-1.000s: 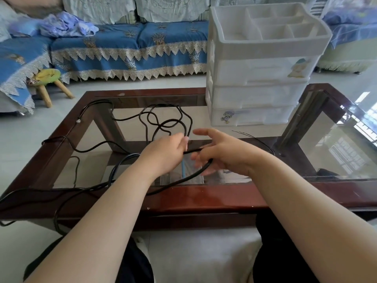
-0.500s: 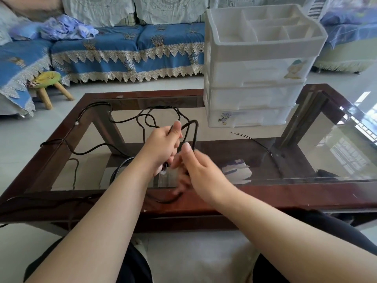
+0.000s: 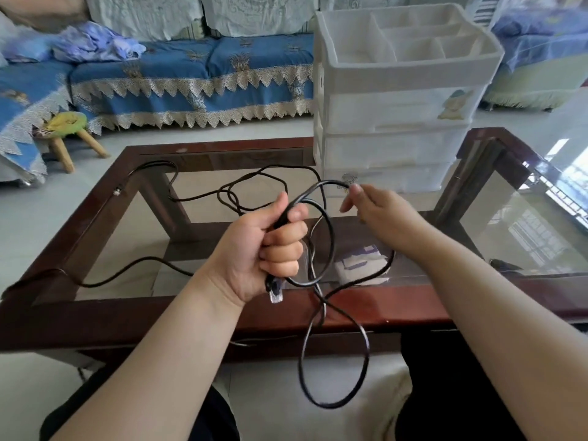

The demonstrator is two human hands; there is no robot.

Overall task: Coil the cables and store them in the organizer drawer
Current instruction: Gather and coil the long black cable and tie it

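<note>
My left hand (image 3: 264, 249) grips a black network cable (image 3: 331, 329) in a fist, its clear plug (image 3: 275, 294) sticking out below the palm. From the fist the cable arcs up to my right hand (image 3: 378, 210), which pinches it at the fingertips. One loop hangs down over the table's near edge toward my lap. A thinner black cable (image 3: 197, 195) lies tangled on the glass table (image 3: 127, 249) behind my hands. The white organizer (image 3: 397, 113) with three shut drawers stands at the back right of the table.
The organizer's top tray (image 3: 410, 46) has open compartments. A paper packet (image 3: 359, 265) shows beneath the glass under my right hand. A blue-covered sofa (image 3: 191, 74) and a small wooden stool (image 3: 66, 132) stand beyond the table.
Both hands have lifted off the table. My left hand now fists the cable near its plug, and my right hand has moved right, drawing out an arc of cable; a loop now hangs over the edge.
</note>
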